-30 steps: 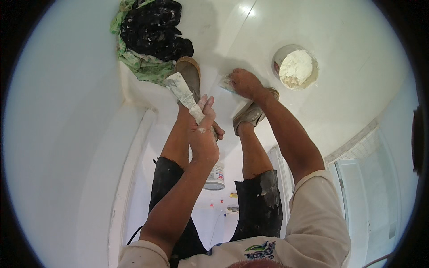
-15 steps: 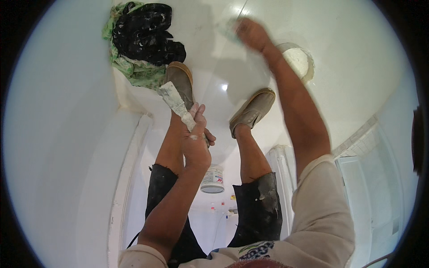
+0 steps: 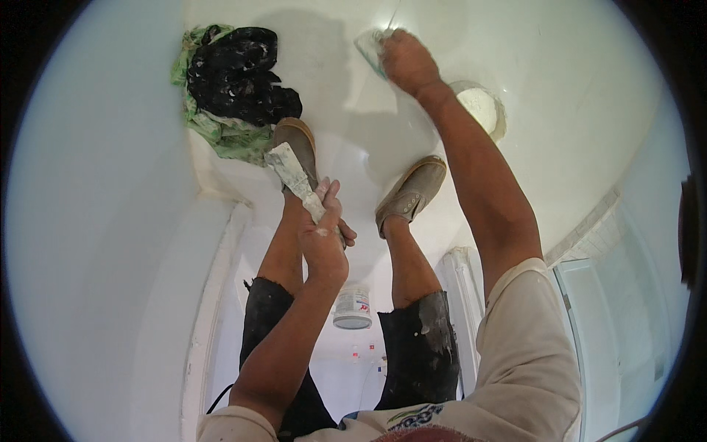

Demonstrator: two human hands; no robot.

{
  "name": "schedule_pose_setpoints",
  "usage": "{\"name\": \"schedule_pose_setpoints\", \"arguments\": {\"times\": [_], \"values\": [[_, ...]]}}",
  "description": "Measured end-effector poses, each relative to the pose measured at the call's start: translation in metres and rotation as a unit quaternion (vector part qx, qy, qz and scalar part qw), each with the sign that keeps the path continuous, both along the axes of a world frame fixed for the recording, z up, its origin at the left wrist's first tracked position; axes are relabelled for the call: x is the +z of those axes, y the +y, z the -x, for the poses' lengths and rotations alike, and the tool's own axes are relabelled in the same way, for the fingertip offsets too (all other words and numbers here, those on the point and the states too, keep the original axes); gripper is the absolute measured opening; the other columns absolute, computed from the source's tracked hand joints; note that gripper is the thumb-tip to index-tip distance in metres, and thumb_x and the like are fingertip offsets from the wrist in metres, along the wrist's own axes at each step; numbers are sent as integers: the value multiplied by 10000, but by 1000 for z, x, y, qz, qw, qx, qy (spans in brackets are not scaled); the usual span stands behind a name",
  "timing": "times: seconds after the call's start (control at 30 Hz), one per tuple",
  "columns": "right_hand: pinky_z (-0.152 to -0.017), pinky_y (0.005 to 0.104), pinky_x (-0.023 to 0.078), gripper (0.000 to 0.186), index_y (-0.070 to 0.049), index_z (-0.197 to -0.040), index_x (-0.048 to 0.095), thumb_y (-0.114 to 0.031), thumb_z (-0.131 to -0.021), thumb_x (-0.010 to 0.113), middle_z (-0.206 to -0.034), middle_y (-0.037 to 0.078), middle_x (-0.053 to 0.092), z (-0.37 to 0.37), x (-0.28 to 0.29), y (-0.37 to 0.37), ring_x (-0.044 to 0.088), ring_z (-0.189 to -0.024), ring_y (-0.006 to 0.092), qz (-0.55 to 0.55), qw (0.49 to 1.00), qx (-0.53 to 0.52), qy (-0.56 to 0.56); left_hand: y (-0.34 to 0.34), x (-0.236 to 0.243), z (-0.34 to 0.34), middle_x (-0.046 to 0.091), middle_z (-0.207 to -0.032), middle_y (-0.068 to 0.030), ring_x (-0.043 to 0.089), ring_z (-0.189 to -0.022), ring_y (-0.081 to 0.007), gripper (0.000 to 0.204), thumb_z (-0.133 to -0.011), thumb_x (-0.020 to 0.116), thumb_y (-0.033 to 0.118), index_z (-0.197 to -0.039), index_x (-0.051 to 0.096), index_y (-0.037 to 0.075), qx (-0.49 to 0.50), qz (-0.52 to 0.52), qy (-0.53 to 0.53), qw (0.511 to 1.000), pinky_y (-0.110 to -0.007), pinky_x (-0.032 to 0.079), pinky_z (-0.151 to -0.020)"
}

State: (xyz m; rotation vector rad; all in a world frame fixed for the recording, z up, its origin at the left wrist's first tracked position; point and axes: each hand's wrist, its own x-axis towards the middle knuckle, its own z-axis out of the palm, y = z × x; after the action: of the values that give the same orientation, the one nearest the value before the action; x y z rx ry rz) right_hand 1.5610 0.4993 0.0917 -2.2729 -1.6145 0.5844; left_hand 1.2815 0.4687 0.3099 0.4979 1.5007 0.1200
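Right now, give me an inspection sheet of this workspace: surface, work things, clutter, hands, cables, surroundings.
Surface: pale, glossy floor.
Work things: white-caked scraper, translucent flat piece, tub holding white material.
Clutter: crumpled black sheet on green sheeting, by the left shoe.
Hands: left hand grips the scraper; right hand grips the translucent flat piece.
Cables: dark curved line by the left sleeve, possibly a cord.
Surroundings: pale wall at left; white bucket, seen between the legs.

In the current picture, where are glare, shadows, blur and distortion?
Head view: glare on the floor just beyond the right hand; shadows between the shoes and beside the crumpled black sheet; that hand slightly soft, the scraper somewhat sharper; black corners and curved rim from the fisheye.
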Motion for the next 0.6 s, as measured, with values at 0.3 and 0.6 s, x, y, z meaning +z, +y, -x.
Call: {"name": "schedule_pose_setpoints", "arguments": {"times": [0.3, 0.6], "values": [[-970, 483, 528, 285, -42, -1139, 709, -161, -908, 594, -1192, 199, 658, -13, 44, -30, 642, -1123, 379, 102, 989, -53, 98, 1, 5, -5, 565, -1486, -137, 512, -508, -70, 589, -994, 582, 220, -1507, 428, -25, 17, 13, -11, 1000, -225, 365, -430], [-1036, 470, 500, 378, -118, -1237, 707, -210, -876, 642, -1220, 186, 697, 22, 3, -43, 648, -1158, 373, 218, 945, 158, 185, 4, 10, -12, 565, -1479, -150, 530, -518, -77, 557, -991, 575, 216, -1479, 455, -24, 6, 17, -1, 1000, -229, 368, -426]]}}
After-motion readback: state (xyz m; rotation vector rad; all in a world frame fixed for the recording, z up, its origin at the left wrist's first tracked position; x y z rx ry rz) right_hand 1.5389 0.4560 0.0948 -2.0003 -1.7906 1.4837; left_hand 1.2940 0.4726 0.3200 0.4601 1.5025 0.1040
